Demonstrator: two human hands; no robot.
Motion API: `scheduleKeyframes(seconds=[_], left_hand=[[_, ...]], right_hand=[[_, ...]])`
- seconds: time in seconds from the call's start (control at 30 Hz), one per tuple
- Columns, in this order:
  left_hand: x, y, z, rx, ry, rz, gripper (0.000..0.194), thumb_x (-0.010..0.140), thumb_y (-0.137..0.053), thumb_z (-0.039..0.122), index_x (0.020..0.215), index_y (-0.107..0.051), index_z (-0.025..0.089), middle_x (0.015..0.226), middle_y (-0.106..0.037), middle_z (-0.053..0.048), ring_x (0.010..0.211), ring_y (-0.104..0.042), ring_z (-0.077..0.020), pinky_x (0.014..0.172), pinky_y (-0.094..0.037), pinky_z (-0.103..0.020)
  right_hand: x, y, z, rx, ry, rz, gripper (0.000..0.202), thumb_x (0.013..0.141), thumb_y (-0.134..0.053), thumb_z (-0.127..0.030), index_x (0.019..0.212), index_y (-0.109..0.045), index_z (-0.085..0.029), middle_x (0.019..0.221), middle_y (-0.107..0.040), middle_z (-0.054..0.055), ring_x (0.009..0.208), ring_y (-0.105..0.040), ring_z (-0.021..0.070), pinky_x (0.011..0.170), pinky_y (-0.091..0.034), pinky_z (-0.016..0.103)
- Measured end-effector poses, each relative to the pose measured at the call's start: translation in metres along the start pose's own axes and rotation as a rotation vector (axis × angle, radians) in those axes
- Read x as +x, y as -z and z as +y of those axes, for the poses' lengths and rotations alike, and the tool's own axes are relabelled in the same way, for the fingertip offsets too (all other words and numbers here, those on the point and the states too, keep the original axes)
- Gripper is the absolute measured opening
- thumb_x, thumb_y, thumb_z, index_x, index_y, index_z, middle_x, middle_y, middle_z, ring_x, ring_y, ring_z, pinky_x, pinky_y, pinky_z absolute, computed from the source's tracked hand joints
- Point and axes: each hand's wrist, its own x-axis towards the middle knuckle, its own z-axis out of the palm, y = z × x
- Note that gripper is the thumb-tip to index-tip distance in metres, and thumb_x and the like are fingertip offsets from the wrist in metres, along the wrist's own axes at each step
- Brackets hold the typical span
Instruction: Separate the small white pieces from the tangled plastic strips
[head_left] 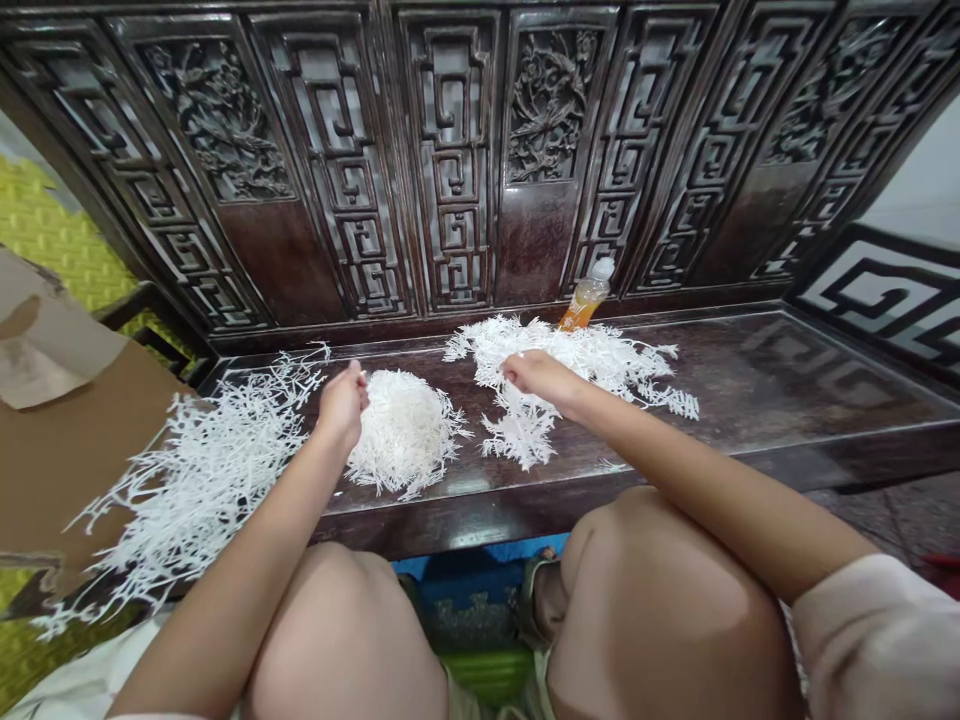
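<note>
My left hand [343, 404] is closed above the bench, between two heaps; a tiny white bit shows at its fingertips, too small to name. To its left spreads a tangled pile of thin white branching plastic strips [217, 475]. Just right of it sits a rounded mound of small cream-white pieces [405, 435]. My right hand [538, 378] is also closed, hovering at the near edge of a heap of white comb-like plastic sprigs [607, 358]. What its fingers hold, if anything, is hidden. A smaller white cluster [521, 438] lies below that hand.
The dark wooden bench [735, 390] has a carved lattice back [544, 230] behind the piles. A bottle of orange drink [585, 298] with a white cap stands behind the right heap. Brown cardboard [82, 440] lies at the left, near yellow matting [52, 230].
</note>
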Motion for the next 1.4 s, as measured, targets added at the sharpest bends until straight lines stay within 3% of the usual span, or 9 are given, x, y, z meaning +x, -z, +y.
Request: scheduleKeyframes(seconds=[0.1,0.2,0.27,0.37,0.57,0.77,0.9,1.1,1.4], left_hand=[[-0.008,-0.012,-0.005,-0.087,0.183,-0.216,0.020,0.074,-0.044,0.024,0.057,-0.044,0.014,0.046,-0.037,0.003,0.039,-0.032,-0.0044,0.040,-0.025,-0.018],[-0.023,-0.036,-0.011,-0.186,0.397,-0.452,0.014,0.072,-0.043,0.020,0.064,-0.051,0.012,0.050,-0.042,0.000,0.041,-0.037,-0.0062,0.040,-0.028,-0.019],[-0.030,-0.048,-0.011,-0.257,0.489,-0.519,0.015,0.072,-0.043,0.023,0.067,-0.051,0.012,0.054,-0.046,-0.002,0.043,-0.039,-0.0074,0.041,-0.030,-0.020],[-0.038,-0.056,-0.009,-0.298,0.512,-0.534,0.020,0.074,-0.043,0.031,0.066,-0.049,0.013,0.059,-0.049,-0.004,0.048,-0.043,-0.0093,0.044,-0.033,-0.021],[-0.052,-0.061,-0.011,-0.182,0.295,-0.584,0.037,0.074,-0.044,0.050,0.068,-0.050,0.014,0.063,-0.050,-0.002,0.050,-0.040,-0.0068,0.046,-0.031,-0.020],[-0.057,-0.061,-0.017,0.034,0.042,-0.434,0.036,0.066,-0.054,0.051,0.072,-0.051,0.015,0.062,-0.045,0.002,0.051,-0.037,-0.0053,0.050,-0.028,-0.021],[-0.056,-0.059,-0.017,0.189,-0.087,-0.438,0.035,0.066,-0.053,0.051,0.070,-0.047,0.016,0.059,-0.040,0.004,0.052,-0.033,-0.0063,0.051,-0.026,-0.021],[-0.051,-0.057,-0.021,0.256,-0.151,-0.513,0.036,0.069,-0.048,0.052,0.067,-0.046,0.016,0.055,-0.037,0.004,0.051,-0.032,-0.0068,0.050,-0.025,-0.022],[-0.048,-0.059,-0.019,0.150,-0.227,-0.334,0.034,0.069,-0.052,0.048,0.061,-0.047,0.016,0.054,-0.037,0.004,0.051,-0.030,-0.0068,0.050,-0.024,-0.021]], right_hand=[[-0.003,-0.004,0.000,0.036,-0.018,-0.262,0.017,0.068,-0.046,-0.028,0.057,-0.047,-0.016,0.045,-0.029,-0.006,0.044,-0.024,0.0063,0.047,-0.020,0.023],[-0.006,-0.011,-0.005,0.086,-0.002,-0.404,0.013,0.067,-0.046,-0.025,0.059,-0.049,-0.015,0.046,-0.029,-0.006,0.043,-0.023,0.0056,0.046,-0.017,0.022],[-0.007,-0.014,-0.009,0.126,0.018,-0.458,0.012,0.066,-0.044,-0.023,0.059,-0.049,-0.014,0.045,-0.027,-0.006,0.043,-0.022,0.0054,0.045,-0.016,0.021],[-0.006,-0.013,-0.011,0.128,0.039,-0.505,0.014,0.068,-0.042,-0.023,0.060,-0.050,-0.014,0.044,-0.026,-0.007,0.043,-0.021,0.0056,0.045,-0.016,0.021],[-0.003,-0.014,-0.006,0.046,0.038,-0.448,0.015,0.067,-0.045,-0.026,0.059,-0.050,-0.014,0.045,-0.032,-0.005,0.043,-0.024,0.0058,0.046,-0.019,0.021],[-0.006,-0.012,-0.011,-0.018,-0.002,-0.369,0.019,0.069,-0.044,-0.028,0.058,-0.051,-0.014,0.045,-0.034,-0.005,0.044,-0.027,0.0061,0.047,-0.023,0.021],[-0.010,-0.012,-0.015,-0.013,0.013,-0.373,0.020,0.070,-0.044,-0.029,0.060,-0.051,-0.014,0.053,-0.043,-0.003,0.046,-0.030,0.0057,0.047,-0.024,0.021],[-0.006,-0.014,-0.009,0.016,0.054,-0.348,0.021,0.071,-0.044,-0.030,0.059,-0.050,-0.014,0.053,-0.042,-0.003,0.046,-0.031,0.0057,0.047,-0.025,0.021],[-0.004,-0.015,-0.009,0.051,0.143,-0.346,0.020,0.073,-0.043,-0.028,0.062,-0.052,-0.014,0.041,-0.029,-0.007,0.041,-0.023,0.0055,0.043,-0.019,0.021]])
